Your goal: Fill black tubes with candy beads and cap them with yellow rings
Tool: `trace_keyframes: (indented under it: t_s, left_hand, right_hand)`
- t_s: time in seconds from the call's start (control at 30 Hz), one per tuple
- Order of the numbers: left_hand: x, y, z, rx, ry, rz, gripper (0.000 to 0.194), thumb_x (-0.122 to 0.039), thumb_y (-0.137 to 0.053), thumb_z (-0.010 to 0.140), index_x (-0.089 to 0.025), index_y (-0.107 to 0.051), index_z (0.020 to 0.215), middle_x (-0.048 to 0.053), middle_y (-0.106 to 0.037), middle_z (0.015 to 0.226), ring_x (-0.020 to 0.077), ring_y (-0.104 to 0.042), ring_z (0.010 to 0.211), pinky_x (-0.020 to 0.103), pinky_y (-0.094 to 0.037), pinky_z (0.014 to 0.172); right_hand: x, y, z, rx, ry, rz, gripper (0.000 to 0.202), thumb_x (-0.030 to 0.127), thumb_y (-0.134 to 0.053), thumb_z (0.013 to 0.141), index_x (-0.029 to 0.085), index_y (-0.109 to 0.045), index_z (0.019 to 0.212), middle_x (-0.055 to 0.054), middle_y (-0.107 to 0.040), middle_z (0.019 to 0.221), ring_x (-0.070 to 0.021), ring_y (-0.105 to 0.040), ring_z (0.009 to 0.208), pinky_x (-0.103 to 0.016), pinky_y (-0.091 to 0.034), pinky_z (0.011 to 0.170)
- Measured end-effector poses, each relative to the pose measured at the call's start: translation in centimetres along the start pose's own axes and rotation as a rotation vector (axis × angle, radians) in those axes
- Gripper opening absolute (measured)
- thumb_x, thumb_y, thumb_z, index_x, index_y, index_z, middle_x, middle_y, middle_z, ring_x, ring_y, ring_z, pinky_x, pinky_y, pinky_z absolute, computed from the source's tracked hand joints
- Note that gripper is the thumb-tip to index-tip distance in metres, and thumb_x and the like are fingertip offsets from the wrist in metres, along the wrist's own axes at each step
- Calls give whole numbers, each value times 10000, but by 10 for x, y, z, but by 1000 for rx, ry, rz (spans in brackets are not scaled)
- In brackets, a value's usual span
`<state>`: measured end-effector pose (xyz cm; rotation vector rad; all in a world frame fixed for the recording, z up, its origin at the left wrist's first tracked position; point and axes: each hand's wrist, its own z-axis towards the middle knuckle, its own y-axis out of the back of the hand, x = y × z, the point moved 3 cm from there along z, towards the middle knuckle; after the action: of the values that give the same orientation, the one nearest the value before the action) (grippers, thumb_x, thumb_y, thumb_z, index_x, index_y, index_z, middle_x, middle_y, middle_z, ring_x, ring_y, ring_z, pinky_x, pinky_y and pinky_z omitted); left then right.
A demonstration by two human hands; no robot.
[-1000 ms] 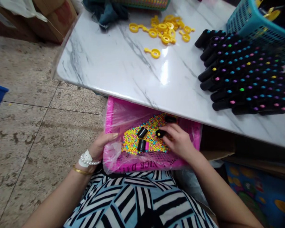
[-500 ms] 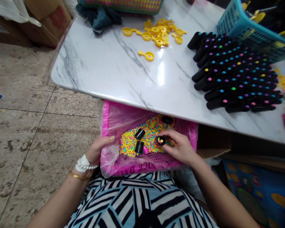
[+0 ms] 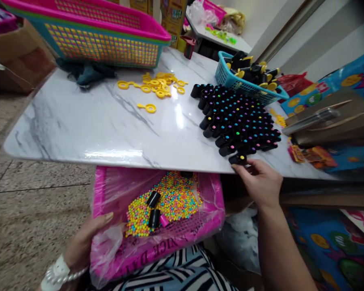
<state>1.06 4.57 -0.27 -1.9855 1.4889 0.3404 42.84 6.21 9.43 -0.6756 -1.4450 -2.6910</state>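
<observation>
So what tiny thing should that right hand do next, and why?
Maybe the right hand should nudge its black tube slightly inward, toward the grouped tubes. Its fingers are on the tube, which lies right by the front edge of the table.

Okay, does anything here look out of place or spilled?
Nothing looks spilled or damaged: the loose beads sit inside the lined pink basket. Slightly odd are one yellow ring piece, lying apart from the yellow pile, and a crumpled dark cloth left on the table.
</observation>
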Motion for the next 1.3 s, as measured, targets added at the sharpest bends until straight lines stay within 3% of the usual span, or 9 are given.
trace_keyframes:
  t_s: [0.23,0.33,0.4,0.5,0.63,0.77,0.9,1.1,1.3]
  left_hand:
    - [2,-4,-2,24,-60,-56,538,-295,-826,580,-157,-731,1091,118,-792,878,335,-747,837,355,-624,736]
    - [3,-2,2,69,-93,-58,561,-292,-830,568,-154,-722,1101,117,-791,885,333,-744,849,360,-617,736]
    - [2,-2,4,88,-125,-51,533,-294,-827,571,-154,-730,1076,115,-790,886,334,-740,871,366,-611,756]
    - [3,-3,5,128,-130,-39,411,-310,-803,609,-142,-753,980,117,-788,858,328,-740,857,376,-604,772]
    - [7,-1,2,148,-143,-41,305,-320,-782,642,-136,-763,885,108,-784,795,304,-742,780,367,-597,762]
    - [10,3,1,149,-196,-34,383,-301,-775,652,-146,-753,1002,88,-783,791,305,-736,818,364,-587,780]
    - [9,2,6,198,-218,-38,508,-313,-773,656,-141,-714,1130,90,-787,879,307,-723,909,351,-566,826]
    - [12,4,9,195,-222,-13,529,-332,-779,648,-136,-708,1135,102,-775,986,281,-721,878,326,-556,779]
    - [15,5,8,235,-235,-59,514,-315,-755,679,-151,-696,1162,100,-757,1075,275,-706,944,320,-540,819]
  right_hand:
    - [38,-5,-29,-28,233,14,216,315,-689,828,211,-643,645,-1,-607,590,-154,-550,560,-291,-421,565]
    - [72,-23,-69,326,416,267,42,226,-669,849,212,-687,814,-18,-677,735,-149,-617,662,-269,-493,631]
    - [98,-43,-92,541,563,309,168,211,-614,887,211,-690,1037,-68,-715,980,-176,-661,849,-286,-538,745]
    - [128,-77,-110,744,780,206,389,180,-548,917,260,-585,1296,-103,-597,1339,-243,-603,1094,-375,-545,859]
    - [138,-103,-112,935,911,206,448,103,-517,890,265,-591,1301,-111,-469,1467,-285,-508,1231,-454,-530,921]
    - [125,-95,-106,914,734,437,516,7,-455,832,286,-650,1220,-68,-369,1522,-238,-429,1345,-447,-460,1044]
    - [121,-90,-110,766,504,418,471,231,-610,870,189,-548,1335,-139,-579,1287,-253,-566,1177,-444,-486,1012]
    - [131,-103,-121,836,682,340,252,274,-549,939,166,-638,1148,-113,-691,1059,-233,-639,991,-397,-544,903]
    - [90,-100,-95,762,799,159,322,225,-524,943,189,-606,1253,-113,-683,1138,-240,-628,1061,-391,-542,909]
